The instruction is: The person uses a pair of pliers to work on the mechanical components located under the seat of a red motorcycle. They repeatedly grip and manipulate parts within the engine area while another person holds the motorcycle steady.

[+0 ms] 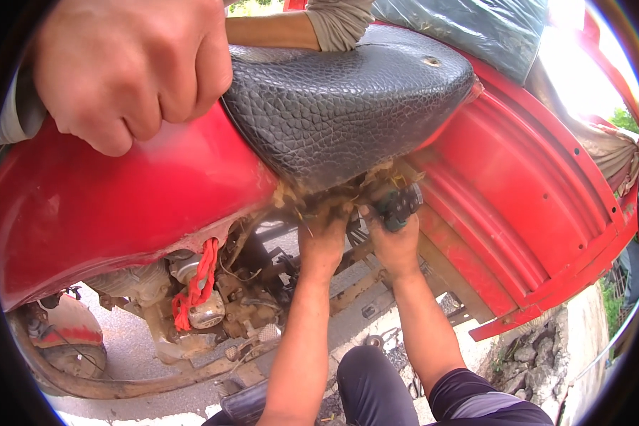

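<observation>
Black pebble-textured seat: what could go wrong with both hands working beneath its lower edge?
The left hand reaches into blurred, straw-like debris under the black pebble-textured seat, so unseen edges might scratch it. The dark ridged object apparently gripped in the right hand could slip and drop past the rusty brown metal frame. Another person's clenched hand, large at upper left, could block the view.

Carrier: a red motor vehicle (454, 273), standing on grey ground (131, 330). Fitted on its top is a black grained seat (341, 99), abutting the rear edge of the red tank (121, 206) and reaching the ribbed panel (518, 199). Plastic sheeting (476, 32) lies at the panel's upper edge.
</observation>
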Available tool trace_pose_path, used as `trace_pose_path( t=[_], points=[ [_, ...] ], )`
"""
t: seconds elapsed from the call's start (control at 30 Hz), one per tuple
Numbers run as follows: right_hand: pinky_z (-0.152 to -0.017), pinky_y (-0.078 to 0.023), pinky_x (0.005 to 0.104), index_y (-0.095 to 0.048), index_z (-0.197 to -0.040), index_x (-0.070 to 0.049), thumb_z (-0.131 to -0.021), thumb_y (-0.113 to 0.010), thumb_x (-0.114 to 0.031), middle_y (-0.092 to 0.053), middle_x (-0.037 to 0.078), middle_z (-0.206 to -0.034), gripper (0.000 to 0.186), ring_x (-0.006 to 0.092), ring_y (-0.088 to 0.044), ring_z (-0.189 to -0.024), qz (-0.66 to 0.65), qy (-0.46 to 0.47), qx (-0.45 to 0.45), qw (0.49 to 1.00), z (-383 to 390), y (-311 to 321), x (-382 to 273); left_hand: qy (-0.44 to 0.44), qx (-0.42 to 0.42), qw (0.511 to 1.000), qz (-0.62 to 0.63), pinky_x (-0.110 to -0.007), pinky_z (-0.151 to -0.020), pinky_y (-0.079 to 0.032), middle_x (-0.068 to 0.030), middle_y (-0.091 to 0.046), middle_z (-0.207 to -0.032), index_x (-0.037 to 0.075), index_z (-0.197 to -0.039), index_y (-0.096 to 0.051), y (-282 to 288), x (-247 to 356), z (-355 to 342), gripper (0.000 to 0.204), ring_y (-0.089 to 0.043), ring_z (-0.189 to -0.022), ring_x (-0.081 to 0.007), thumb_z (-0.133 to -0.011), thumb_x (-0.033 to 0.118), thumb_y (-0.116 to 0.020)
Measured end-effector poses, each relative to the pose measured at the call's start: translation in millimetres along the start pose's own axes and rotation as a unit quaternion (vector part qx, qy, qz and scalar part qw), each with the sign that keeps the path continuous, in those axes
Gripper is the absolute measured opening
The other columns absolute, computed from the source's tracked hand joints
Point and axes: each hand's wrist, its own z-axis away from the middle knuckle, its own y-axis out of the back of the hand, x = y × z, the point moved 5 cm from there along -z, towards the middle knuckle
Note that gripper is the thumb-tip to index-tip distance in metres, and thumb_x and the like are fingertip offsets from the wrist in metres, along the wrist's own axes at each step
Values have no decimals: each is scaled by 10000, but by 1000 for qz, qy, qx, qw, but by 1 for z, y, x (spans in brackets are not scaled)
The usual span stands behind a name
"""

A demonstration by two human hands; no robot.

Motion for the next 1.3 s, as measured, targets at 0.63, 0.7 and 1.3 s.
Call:
trace_pose_path(
  t=[0.63,0.7,1.3],
  points=[
    [-901,-501,320,-606,-1263,-9,-951,-685,-111,-694,28,-1030,337,152,-618,-959,7,-101,-101,990,11,-6,18,-3,-61,997,50,-283,-856,-486,-14,-698,-999,1,-1104,-700,12,6,-5,139,-595,-919,-117,-991,69,-658],
    [-909,-504,329,-602,-1276,-12,-946,-667,-92,-699,26,-1032,345,173,-629,-963,6,-107,-140,984,14,-11,19,2,-70,993,93,-280,-864,-487,-8,-690,-1013,3,-1114,-695,13,5,-4,139,-593,-932,-111,-998,65,-653],
    [-756,-525,301,-601,-1257,-24,-870,-576,-13,-662,43,-1081,388,145,-630,-920,-161,-301,-162,926,23,-15,17,11,-81,996,-28,-273,-802,-480,-2,-672,-919,7,-1021,-692,14,11,-6,63,-555,-881,-86,-981,51,-671]
  ],
)
